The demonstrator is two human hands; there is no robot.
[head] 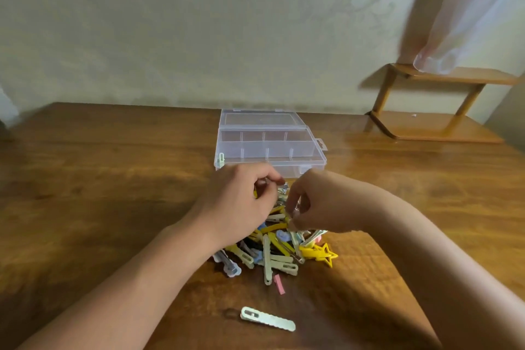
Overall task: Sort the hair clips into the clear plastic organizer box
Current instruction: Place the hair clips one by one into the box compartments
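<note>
Reaching into the heap of hair clips [272,241] from both sides, the person worked just in front of the clear plastic organizer box [270,148], which sat open on the wooden table [113,179] with its lid folded back toward the wall. The left hand [241,202] had its fingers curled at the far edge of the pile, seemingly pinching a clip, though blur and the fingers themselves hid exactly which one. The right hand [315,204] pinched down with fingertips onto a pale clip near the top of the heap. Most compartments looked bare; only one pale green clip [221,159] showed at the box's near left corner, so the sorting seemed barely begun. A yellow star clip [324,254] lay at the pile's right edge, a small pink clip [279,283] at its near edge, and a pale scalloped clip [268,318] lay well apart, closer to the person. The likeliest trouble was tangling: the clips lay crossed over each other, so lifting one could drag neighbours along and scatter them across the table or off its edge. With both hands crowding the same spot, one could knock the other's clip loose. The light box, so near the knuckles, might also be nudged or tipped by a careless lift. A wooden shelf [443,99] with a plastic bag [466,17] above it stood at the far right, out of the way.
</note>
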